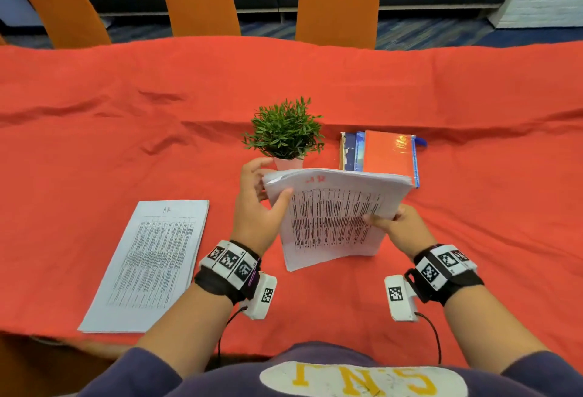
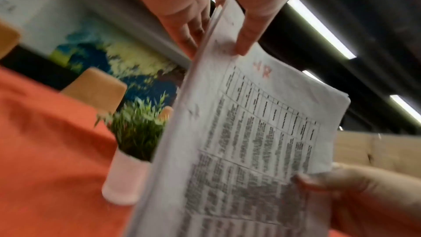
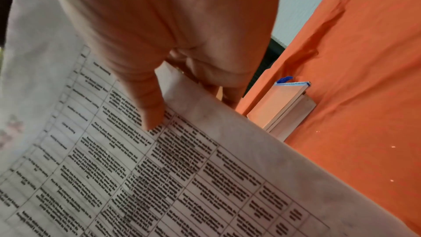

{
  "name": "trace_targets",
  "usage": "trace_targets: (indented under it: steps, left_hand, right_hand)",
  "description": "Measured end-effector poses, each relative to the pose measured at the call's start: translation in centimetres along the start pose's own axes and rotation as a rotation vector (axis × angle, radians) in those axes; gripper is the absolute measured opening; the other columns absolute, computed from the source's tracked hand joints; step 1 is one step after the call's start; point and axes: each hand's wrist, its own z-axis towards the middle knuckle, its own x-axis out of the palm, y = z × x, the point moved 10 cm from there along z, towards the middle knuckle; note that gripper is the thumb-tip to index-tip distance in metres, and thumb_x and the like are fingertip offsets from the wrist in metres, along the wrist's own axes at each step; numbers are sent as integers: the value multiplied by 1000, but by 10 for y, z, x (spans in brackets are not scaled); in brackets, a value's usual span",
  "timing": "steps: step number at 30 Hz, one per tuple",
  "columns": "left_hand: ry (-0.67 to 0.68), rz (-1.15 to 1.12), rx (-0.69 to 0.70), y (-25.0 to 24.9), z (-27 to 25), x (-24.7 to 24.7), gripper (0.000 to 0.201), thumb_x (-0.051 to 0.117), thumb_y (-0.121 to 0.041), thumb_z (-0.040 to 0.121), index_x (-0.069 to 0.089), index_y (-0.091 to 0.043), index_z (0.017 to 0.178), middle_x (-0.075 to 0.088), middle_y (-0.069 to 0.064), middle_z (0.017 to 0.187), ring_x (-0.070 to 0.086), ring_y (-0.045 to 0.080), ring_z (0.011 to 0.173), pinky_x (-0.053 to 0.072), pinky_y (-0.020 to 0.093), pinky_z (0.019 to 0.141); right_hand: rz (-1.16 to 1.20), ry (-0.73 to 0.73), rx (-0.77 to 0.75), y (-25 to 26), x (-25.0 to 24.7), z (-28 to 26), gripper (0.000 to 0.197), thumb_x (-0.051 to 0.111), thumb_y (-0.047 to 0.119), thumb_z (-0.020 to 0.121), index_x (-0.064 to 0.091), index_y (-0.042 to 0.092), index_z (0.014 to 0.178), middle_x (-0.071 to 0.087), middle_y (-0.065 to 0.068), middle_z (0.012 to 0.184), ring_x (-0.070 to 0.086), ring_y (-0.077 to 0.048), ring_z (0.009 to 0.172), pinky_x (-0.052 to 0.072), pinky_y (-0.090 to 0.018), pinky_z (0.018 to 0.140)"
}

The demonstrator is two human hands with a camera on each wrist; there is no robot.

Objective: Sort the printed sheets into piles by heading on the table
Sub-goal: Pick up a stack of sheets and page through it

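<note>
A stack of printed sheets with a table of text and a red heading is held tilted above the red tablecloth, in front of my chest. My left hand pinches its upper left corner, thumb on the top sheet and fingers behind. My right hand grips the right edge, thumb pressed on the printed face. A separate pile of sheets with a dark heading lies flat at the left near the table's front edge.
A small potted plant in a white pot stands just behind the held stack. Books with an orange cover lie to its right, also seen as books in the right wrist view. Orange chairs line the far side.
</note>
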Motion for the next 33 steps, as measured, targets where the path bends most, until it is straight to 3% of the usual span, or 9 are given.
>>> trace_targets:
  steps: [2, 4, 8, 13, 19, 25, 28, 31, 33]
  left_hand:
    - [36, 100, 141, -16, 3, -5, 61, 65, 0, 82, 44, -49, 111, 55, -12, 97, 62, 14, 86, 52, 27, 71]
    - [86, 201, 243, -26, 4, -4, 49, 63, 2, 84, 52, -38, 109, 55, -11, 101, 59, 12, 91, 55, 35, 69]
    - [159, 312, 337, -37, 4, 0, 30, 63, 5, 82, 60, -19, 102, 56, 1, 99, 56, 15, 89, 54, 37, 64]
    - [204, 325, 277, -37, 11, -1, 24, 67, 1, 77, 61, -13, 96, 57, 1, 99, 56, 13, 92, 55, 31, 62]
    - [301, 501, 363, -39, 12, 4, 17, 60, -20, 84, 60, -23, 101, 54, -8, 103, 59, 24, 80, 53, 39, 59]
    - [308, 422, 295, -37, 14, 0, 23, 57, -26, 90, 66, -21, 111, 66, -5, 104, 61, 6, 85, 53, 26, 67]
    - [253, 315, 185, -35, 19, -5, 21, 51, -29, 94, 70, -26, 100, 71, -6, 94, 62, 8, 75, 48, 24, 63]
    - [255, 311, 118, -32, 26, -6, 12, 62, -24, 86, 70, -33, 89, 70, -4, 80, 58, 19, 64, 43, 22, 56]
    - [292, 337, 103, -32, 30, -5, 8, 68, -29, 82, 72, -33, 87, 71, -6, 77, 59, 17, 63, 46, 22, 58]
  right_hand:
    - [-5, 6, -6, 1, 1, 1, 24, 69, 0, 81, 71, 21, 94, 75, 15, 88, 69, -3, 87, 54, -20, 81]
    - [0, 15, -14, 3, 2, 1, 26, 68, -1, 82, 70, 21, 95, 74, 17, 87, 69, -1, 87, 54, -19, 81]
    - [-34, 5, -20, 5, 3, 0, 26, 69, 1, 82, 71, 24, 92, 73, 16, 87, 69, -2, 85, 52, -23, 84]
    - [-47, -5, -23, 6, 2, -3, 25, 69, 2, 82, 71, 25, 92, 72, 14, 92, 68, -4, 86, 52, -25, 85]
    - [-35, 6, -18, 7, 3, -5, 27, 68, 1, 83, 70, 27, 91, 73, 19, 85, 67, 6, 82, 53, -14, 79]
    - [13, 2, -12, 6, 1, -5, 30, 67, -3, 82, 69, 25, 93, 73, 21, 84, 68, 5, 83, 53, -12, 74]
    - [15, 14, -14, 6, 2, -4, 29, 67, -2, 82, 70, 25, 93, 74, 20, 86, 69, 3, 85, 53, -13, 75]
    - [3, 16, -11, 5, 2, -3, 28, 68, 0, 82, 71, 25, 93, 74, 17, 90, 69, -1, 89, 54, -18, 80]
    - [6, 19, -10, 4, 2, -3, 28, 68, -1, 82, 71, 25, 94, 75, 16, 91, 69, -3, 91, 54, -20, 82]
